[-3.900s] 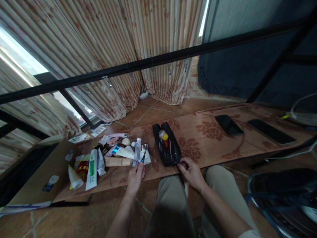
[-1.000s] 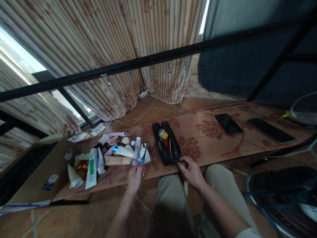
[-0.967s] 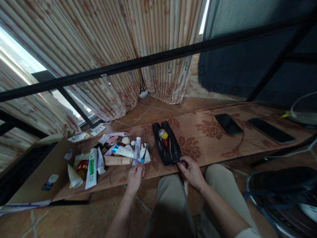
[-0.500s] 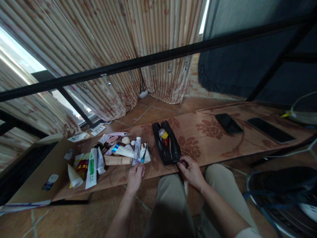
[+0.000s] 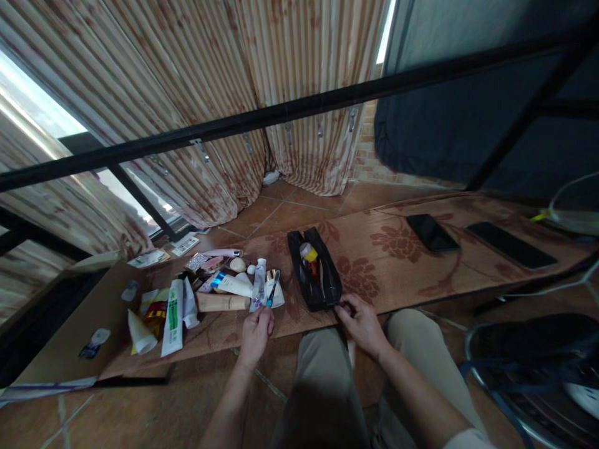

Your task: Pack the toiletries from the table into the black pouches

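1. With the black pouch (image 5: 331,273) as clock centre and 12 farthest from the person, the left hand (image 5: 257,323) is at 8 o'clock, closed round the handle of a toothbrush (image 5: 272,295) whose head points to 1 o'clock.
2. The right hand (image 5: 361,321), at 5 o'clock, pinches the pouch's near corner; whether on fabric or a tab cannot be told.
3. Judging progress: the pouch is unzipped and little appears inside, mainly a yellow-and-white item (image 5: 309,253). The toothbrush and the heaped toiletries at 9 o'clock, including a beige tube (image 5: 223,303), are outside it.
4. Green print on the white tube (image 5: 173,317), between 8 and 9 o'clock, and small lettering on the blue-and-white tube (image 5: 233,285) are unreadable; no brand is legible.
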Tool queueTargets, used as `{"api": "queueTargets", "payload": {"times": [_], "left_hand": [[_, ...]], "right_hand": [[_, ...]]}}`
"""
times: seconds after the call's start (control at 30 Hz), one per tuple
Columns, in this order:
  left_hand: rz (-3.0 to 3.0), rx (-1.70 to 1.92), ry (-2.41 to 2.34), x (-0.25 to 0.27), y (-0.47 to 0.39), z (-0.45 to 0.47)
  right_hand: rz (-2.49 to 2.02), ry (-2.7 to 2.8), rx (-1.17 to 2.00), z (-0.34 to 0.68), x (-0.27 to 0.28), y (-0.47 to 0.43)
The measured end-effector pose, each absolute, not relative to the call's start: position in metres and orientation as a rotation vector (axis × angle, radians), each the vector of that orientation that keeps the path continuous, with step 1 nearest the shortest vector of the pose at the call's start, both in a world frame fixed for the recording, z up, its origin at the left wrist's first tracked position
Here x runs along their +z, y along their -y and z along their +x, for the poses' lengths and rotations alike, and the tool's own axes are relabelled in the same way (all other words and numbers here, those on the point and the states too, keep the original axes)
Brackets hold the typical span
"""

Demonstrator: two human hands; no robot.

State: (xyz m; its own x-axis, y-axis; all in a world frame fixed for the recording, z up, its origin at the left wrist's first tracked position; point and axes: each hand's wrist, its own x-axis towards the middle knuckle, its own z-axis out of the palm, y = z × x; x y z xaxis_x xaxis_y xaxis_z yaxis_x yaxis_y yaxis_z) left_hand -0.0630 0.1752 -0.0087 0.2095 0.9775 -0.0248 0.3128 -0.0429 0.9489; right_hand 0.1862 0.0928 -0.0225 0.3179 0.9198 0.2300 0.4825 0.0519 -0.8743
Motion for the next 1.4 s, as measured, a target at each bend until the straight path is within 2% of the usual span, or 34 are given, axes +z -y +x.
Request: {"api": "queueTargets", "payload": {"times": [1.4], "left_hand": [[1.498, 0.847, -1.376, -0.0006, -0.1739, -0.0626]], "right_hand": [[-1.611, 1.317, 0.502, 0.1854, -0.0171, -0.0924]]}}
